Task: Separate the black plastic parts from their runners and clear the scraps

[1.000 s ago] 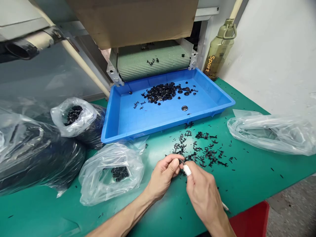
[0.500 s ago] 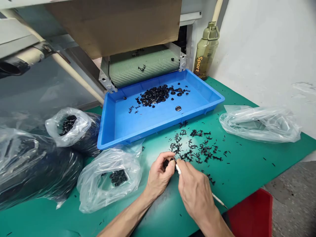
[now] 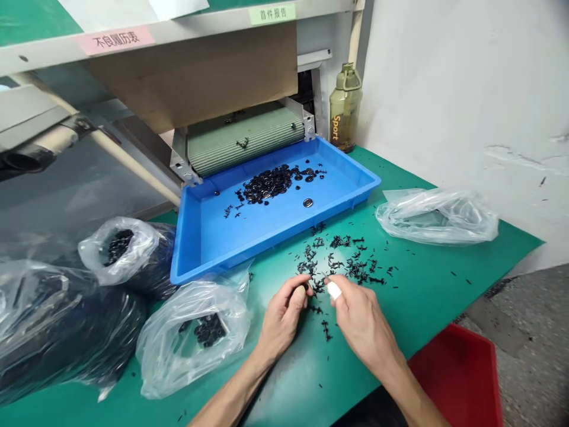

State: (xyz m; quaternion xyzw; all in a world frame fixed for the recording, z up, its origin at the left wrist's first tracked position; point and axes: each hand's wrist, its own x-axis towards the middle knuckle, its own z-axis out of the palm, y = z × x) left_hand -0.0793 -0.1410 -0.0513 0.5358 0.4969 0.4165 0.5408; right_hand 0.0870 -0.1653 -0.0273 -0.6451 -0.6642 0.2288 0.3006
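My left hand is closed round small black parts, which show between thumb and fingers. To its right, my right hand pinches a thin tool; white wrapping shows at the thumb, and a thin tip points toward the left hand. A gap separates the two hands. Behind them, small branched black pieces lie scattered on the green table. An open clear bag with black parts inside stands left of my left hand.
A blue tray holding black round parts sits below a ribbed conveyor. Filled bags stand at the left, a flat plastic bag lies right, and a bottle stands behind. A red bin is below the table edge.
My right hand has moved away from my left hand, opening a gap between them. The view has shifted, and the shelf edge with labels now shows at the top.
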